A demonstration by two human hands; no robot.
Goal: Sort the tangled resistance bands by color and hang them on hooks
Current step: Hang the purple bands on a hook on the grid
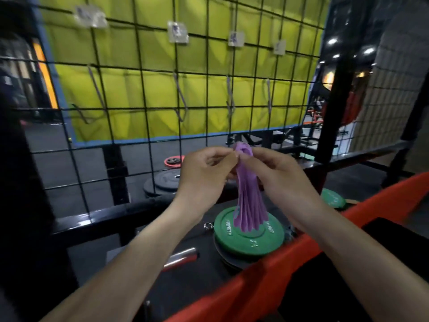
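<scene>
Pinching the top of one purple band (247,191), both hands meet at the middle of the view: the left hand (204,175) and the right hand (278,175) each curl fingers and thumb round its upper end, and the rest hangs down in soft pleated folds, thin and rubbery. Its lower edge reaches a green weight plate (249,238), though whether it touches cannot be told. That plate is round, matte, with raised pale lettering, and sits on top of a darker disc.

A second green plate (333,198) shows partly behind the right wrist. Beyond the mesh lie two more plates on the floor: a black one (162,181) and, farther back, a red-rimmed one (173,161).

Four metal hooks hang on the black wire grid (144,94), spaced well apart in a row: one at far left (96,89), then (180,96), then (229,96), then (268,96). Above each sits a small pale label, four in all, too blurred to read. All four hooks are bare, with open grid squares between them. Behind the grid hangs a wrinkled yellow-green cloth (162,66) edged in blue.

A red cloth strip (267,275) runs diagonally along the near edge below the right forearm. A short shiny metal bar (181,257) lies left of the green plate on the dark surface.
</scene>
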